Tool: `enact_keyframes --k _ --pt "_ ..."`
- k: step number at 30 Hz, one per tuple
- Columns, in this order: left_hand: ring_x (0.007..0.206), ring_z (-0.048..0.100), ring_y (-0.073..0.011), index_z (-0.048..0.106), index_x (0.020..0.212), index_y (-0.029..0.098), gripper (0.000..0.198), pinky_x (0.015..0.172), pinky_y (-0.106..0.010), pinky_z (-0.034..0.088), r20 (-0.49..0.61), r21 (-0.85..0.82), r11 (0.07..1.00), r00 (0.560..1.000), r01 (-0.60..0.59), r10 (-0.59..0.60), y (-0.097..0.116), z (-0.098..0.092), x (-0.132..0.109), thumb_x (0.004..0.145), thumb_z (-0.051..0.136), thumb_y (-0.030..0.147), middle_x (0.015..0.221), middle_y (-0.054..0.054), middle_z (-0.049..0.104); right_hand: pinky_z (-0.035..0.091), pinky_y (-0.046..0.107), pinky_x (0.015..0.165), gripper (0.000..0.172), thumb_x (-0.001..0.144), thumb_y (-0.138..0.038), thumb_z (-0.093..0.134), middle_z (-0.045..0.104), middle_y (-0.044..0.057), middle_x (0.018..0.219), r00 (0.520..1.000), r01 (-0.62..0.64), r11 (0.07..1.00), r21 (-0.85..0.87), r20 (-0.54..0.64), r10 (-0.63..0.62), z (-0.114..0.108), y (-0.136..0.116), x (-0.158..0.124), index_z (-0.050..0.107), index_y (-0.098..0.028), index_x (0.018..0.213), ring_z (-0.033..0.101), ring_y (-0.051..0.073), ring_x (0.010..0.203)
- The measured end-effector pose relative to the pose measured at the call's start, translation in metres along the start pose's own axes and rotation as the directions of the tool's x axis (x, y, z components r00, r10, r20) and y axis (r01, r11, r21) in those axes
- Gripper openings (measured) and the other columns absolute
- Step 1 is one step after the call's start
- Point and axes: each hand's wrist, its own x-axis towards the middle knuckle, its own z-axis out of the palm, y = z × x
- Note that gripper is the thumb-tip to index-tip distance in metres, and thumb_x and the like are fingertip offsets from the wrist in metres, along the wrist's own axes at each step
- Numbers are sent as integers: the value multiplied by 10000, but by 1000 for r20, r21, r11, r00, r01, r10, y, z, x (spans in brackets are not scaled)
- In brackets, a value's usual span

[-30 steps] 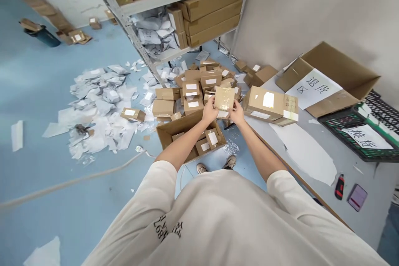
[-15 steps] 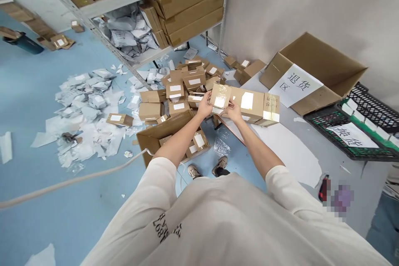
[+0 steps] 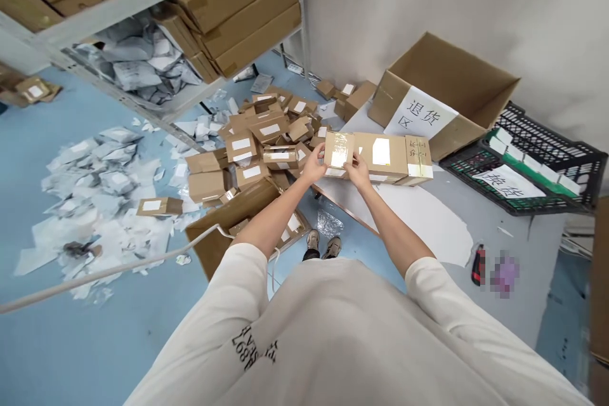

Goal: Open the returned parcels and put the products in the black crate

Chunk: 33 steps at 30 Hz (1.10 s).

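Note:
A small taped cardboard box [image 3: 339, 147] with a white label is between my hands, above the left edge of the table. My left hand [image 3: 314, 165] is closed on its left side. My right hand [image 3: 356, 171] grips its lower right corner, fingers partly hidden. Right beside it is a longer cardboard box [image 3: 373, 151] with a white label, and past that a taped box [image 3: 419, 158] with handwriting on it. Whether the small box touches the longer one I cannot tell.
On the grey table [image 3: 518, 266] are a large open carton [image 3: 380, 98] with a paper sign, a black crate [image 3: 571, 193] and a red-and-black tool [image 3: 478, 264]. Several boxes [image 3: 247, 146] lie heaped on the left. Below stands an open carton [image 3: 202, 238]; a pale pipe [image 3: 118, 269] crosses the left.
The view has turned to the right, so shelf and floor litter shift left. My hands still hold the small box, now lined up more closely with the row of boxes.

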Motion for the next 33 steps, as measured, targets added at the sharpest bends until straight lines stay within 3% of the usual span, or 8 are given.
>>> enact_keyframes --k 5,11,14,18,21,24,29,33 --pt "1356 730 -322 643 1612 247 840 1213 -521 610 82 -28 1000 997 12 -9 -1 21 23 791 808 194 1586 -159 698 584 578 1238 676 828 -482 751 799 160 1434 987 -101 986 131 -111 116 -24 8 1 696 -205 1442 756 334 1314" --pt "1365 731 -368 633 1663 270 877 1230 -562 592 111 67 997 994 -31 24 -18 0 30 809 828 221 1569 -161 695 595 567 1212 751 861 -591 798 760 179 1465 992 -100 981 169 -55 110 -15 19 -2 637 -229 1499 744 327 1343" --pt "1298 747 -374 620 1678 263 947 1227 -568 587 68 122 992 997 16 -25 -34 -15 22 768 880 246 1420 -158 742 619 579 1158 871 925 -614 764 790 157 1360 995 -87 996 4 -54 87 -7 20 -8 515 -243 1672 778 322 1177" --pt "1048 802 -344 654 1623 267 829 1152 -587 628 149 146 979 976 139 -161 -49 -33 13 833 875 385 1192 -113 794 620 637 1097 889 999 -546 675 832 125 1077 997 -67 930 -362 12 77 -6 15 -19 431 -208 1784 779 396 1017" --pt "1088 824 -376 682 1546 261 713 1172 -603 611 208 138 973 955 184 -210 -54 -36 5 937 811 608 1156 -122 829 619 636 1074 868 1006 -430 617 848 169 1143 993 -63 841 -537 52 108 -3 13 -29 413 -164 1807 777 443 1068" --pt "1125 820 -418 715 1435 261 721 1134 -594 630 238 123 979 952 165 -190 -59 -27 -3 923 803 760 1120 -151 850 614 621 1086 839 998 -311 577 822 238 1310 985 -82 767 -637 68 161 5 15 -39 420 -114 1798 770 455 1147" --pt "1223 779 -418 755 1325 256 526 1214 -601 582 233 161 975 954 153 -188 -73 -5 -3 913 848 570 1201 -164 818 590 595 1163 699 1012 -248 559 687 294 1557 967 -84 691 -718 108 230 12 20 -47 552 -93 1694 701 465 1342" --pt "1170 780 -396 779 1317 187 512 1224 -592 576 209 204 959 948 196 -239 -83 -4 14 857 872 392 1198 -167 751 561 571 1235 641 1034 -243 553 645 255 1608 978 -36 714 -700 122 168 13 23 -43 591 -137 1666 651 436 1427"
